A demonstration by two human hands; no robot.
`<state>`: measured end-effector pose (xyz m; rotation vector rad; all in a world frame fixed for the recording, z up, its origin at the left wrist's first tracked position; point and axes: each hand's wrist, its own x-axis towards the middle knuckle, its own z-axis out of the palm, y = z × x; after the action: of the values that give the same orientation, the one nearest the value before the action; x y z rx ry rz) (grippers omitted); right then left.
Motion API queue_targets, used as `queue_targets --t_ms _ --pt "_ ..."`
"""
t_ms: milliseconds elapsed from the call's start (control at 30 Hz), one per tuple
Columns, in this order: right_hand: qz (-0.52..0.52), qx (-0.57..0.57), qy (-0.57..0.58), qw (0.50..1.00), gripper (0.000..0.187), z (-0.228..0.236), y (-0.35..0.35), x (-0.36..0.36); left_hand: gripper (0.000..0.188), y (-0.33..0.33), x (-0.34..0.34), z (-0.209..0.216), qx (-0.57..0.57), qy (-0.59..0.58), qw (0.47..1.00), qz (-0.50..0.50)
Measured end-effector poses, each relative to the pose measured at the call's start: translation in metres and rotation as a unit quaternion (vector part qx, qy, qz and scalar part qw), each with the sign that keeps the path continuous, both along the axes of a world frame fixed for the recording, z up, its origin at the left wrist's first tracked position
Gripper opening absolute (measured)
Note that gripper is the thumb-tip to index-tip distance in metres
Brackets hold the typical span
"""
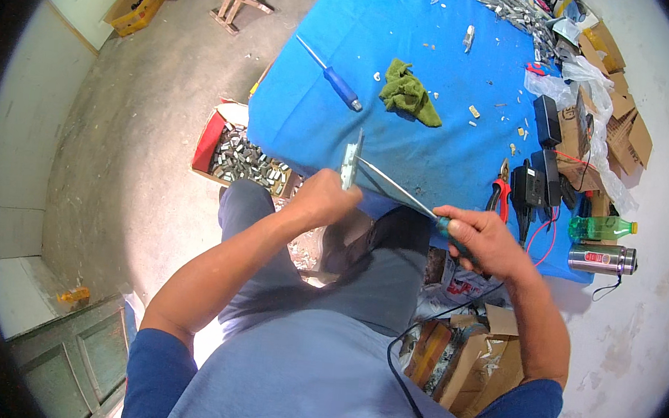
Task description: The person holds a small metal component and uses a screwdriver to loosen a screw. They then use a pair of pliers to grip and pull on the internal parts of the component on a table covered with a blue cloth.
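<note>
My left hand [326,199] is closed around the lower end of a small, flat, white-and-silver piece [349,165], held upright above the near edge of the blue-covered table [309,132]. What kind of piece it is I cannot make out. In my right hand [489,241] is a screwdriver [399,189] with a teal handle, the fingers wrapped round that handle. Its thin metal shaft points left, and the tip meets or nearly meets the piece's side. Beyond my hands, a second screwdriver [337,82] with a blue handle lies near a crumpled green cloth [408,94].
Left of my knees stands a red carton [208,140] full of small metal pieces. Red-handled pliers [499,192], black adapters [526,189], a green bottle [596,228] and a steel flask [599,259] line the right side. A black cable [395,363] crosses my shirt.
</note>
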<state>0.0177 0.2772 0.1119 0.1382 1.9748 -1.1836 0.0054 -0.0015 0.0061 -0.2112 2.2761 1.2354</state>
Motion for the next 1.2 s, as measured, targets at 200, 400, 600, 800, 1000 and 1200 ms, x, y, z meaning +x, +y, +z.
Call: queue_targets --t_ms 200,400,600,800,1000,1200 --pt "0.199 0.185 0.416 0.868 0.033 -0.016 -0.003 0.029 0.045 -0.003 0.007 -0.027 -0.018 0.043 0.999 -0.007" --pt "0.147 0.144 0.401 0.893 0.032 -0.007 0.004 0.035 0.045 -0.004 0.004 -0.028 0.024 0.023 0.999 -0.012" --pt "0.168 0.148 0.414 0.882 0.031 -0.012 0.002 0.032 0.045 -0.006 0.004 -0.032 0.046 0.01 0.999 -0.007" --pt "0.199 0.184 0.433 0.86 0.031 -0.006 -0.005 0.03 0.05 -0.006 0.002 -0.022 0.029 -0.014 0.999 -0.014" --pt "0.252 0.223 0.433 0.836 0.033 0.009 -0.012 0.019 0.049 0.0 0.0 -0.009 -0.032 0.009 0.999 -0.035" --pt "0.268 0.175 0.343 0.883 0.03 0.021 -0.01 -0.006 0.048 0.0 -0.001 -0.02 -0.055 0.041 0.997 -0.03"
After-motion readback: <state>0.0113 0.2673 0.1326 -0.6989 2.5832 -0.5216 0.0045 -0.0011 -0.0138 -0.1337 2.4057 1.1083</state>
